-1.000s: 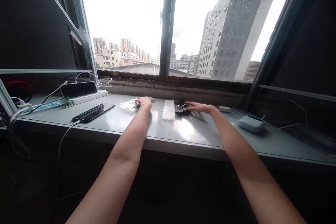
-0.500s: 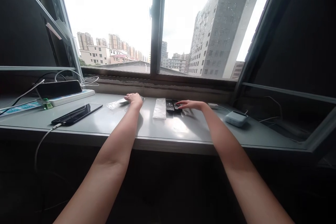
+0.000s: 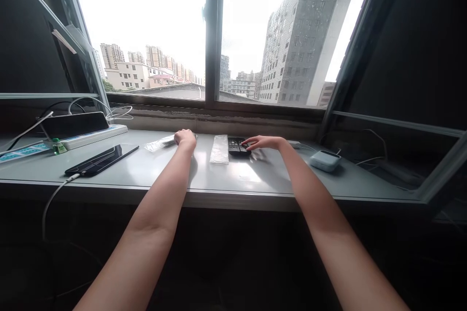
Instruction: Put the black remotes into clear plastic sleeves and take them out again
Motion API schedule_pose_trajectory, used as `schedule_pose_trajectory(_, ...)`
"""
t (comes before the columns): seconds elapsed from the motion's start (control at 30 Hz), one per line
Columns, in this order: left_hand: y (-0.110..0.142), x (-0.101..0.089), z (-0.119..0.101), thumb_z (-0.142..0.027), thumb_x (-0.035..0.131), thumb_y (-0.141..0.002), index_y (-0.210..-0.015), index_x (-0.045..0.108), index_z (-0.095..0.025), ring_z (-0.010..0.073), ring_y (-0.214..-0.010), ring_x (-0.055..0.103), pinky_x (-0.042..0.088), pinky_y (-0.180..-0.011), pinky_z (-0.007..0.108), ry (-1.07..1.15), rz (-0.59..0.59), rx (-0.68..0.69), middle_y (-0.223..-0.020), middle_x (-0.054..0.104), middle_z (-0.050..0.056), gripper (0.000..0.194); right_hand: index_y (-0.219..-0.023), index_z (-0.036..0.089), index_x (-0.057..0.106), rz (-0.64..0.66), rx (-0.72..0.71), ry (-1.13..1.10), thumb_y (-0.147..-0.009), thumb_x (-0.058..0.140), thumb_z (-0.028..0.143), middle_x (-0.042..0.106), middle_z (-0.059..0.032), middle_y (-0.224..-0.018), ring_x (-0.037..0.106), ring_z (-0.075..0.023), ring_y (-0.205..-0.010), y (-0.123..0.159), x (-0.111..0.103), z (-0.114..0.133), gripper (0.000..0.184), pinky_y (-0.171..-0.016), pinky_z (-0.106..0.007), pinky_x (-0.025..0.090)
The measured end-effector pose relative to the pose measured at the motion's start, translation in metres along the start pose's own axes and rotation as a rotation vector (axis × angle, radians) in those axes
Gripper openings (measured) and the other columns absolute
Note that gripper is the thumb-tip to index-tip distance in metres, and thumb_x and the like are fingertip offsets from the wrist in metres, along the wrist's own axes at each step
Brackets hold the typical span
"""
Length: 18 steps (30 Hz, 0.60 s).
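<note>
My left hand (image 3: 185,137) rests at the back of the desk with its fingers curled over one end of a clear plastic packet (image 3: 158,143). Something dark shows inside that packet; its kind is hidden. To the right lies a flat, whitish plastic bag (image 3: 219,149), touched by neither hand. Beside the bag, two black remote controls (image 3: 235,146) with rows of small buttons lie close side by side. My right hand (image 3: 263,142) reaches in from the right, fingers stretched out, fingertips on the right-hand remote.
At left a black phone (image 3: 104,159) lies plugged into a white cable. Behind it are a power strip (image 3: 97,136), another dark phone (image 3: 78,125) and a small green bottle (image 3: 58,146). A pale box-shaped device (image 3: 324,160) sits at right. The window (image 3: 212,34) rises behind the desk.
The view has turned slightly right. My left fingers have drawn in over the packet. The right-hand remote now lies closer and more evenly beside the other, under my right fingertips.
</note>
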<state>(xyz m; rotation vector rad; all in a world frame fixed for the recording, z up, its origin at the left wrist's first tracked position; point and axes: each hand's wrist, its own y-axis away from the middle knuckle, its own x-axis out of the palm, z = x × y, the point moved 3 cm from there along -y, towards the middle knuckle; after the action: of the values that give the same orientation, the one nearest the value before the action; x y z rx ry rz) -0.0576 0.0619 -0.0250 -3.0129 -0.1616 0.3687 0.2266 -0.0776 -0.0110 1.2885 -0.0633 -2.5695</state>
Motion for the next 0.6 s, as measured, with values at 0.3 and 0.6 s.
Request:
schedule_pose_trajectory(0.3, 0.01, -0.008, -0.01, -0.002, 0.069, -0.07, -0.069, 0.057, -0.012, 0.0393, -0.109, 0.06, 0.047, -0.062, 0.025, -0.21, -0.305, 0.106, -0.071, 0.059, 0.015, 0.015, -0.14, 0.029, 0.054, -0.016, -0.001, -0.006, -0.078, 0.071, 0.051, 0.052, -0.0038, -0.145, 0.045, -0.0296, -0.134, 0.0, 0.001, 0.001, 0.067, -0.113, -0.04, 0.036)
schedule_pose_trajectory(0.6, -0.005, -0.019, -0.019, -0.017, 0.076, -0.074, -0.089, 0.065, -0.014, 0.0374, -0.122, 0.053, 0.043, -0.098, 0.044, -0.108, -0.309, 0.043, -0.111, 0.066, 0.022, 0.019, -0.144, 0.025, 0.049, -0.026, 0.026, -0.012, -0.081, 0.067, 0.052, 0.05, -0.006, -0.146, 0.043, -0.0306, -0.135, 0.001, 0.003, 0.005, 0.071, -0.113, -0.04, 0.035)
